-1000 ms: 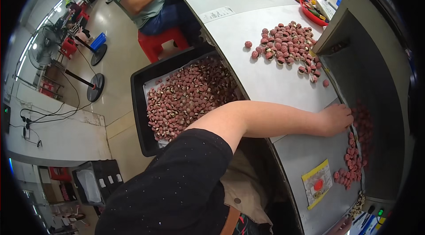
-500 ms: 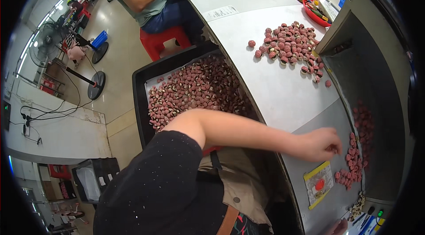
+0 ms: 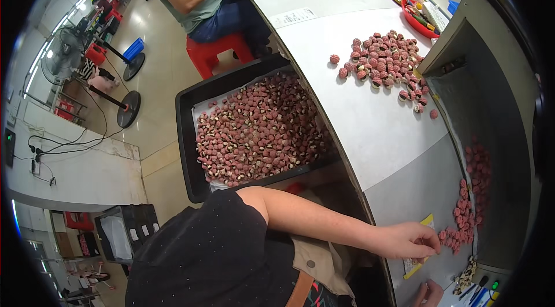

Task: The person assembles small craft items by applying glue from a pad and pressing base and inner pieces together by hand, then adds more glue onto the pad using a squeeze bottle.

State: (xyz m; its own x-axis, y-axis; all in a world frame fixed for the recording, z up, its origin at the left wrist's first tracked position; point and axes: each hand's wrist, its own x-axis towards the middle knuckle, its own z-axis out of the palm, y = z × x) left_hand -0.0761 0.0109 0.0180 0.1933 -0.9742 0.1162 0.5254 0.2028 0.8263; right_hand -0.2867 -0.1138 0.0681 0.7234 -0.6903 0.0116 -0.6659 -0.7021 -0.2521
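Lower than in the earlier frame, the left hand (image 3: 409,240) now covers part of the yellow-edged packet (image 3: 414,271) at the lower right, its fingers curled (whether that grip is pressed together or pinching something, I cannot tell). Red ridged pieces (image 3: 461,220) lie on the desk (image 3: 384,197) just right of it. The lower edge crops the right hand (image 3: 429,294), its grip unclear.
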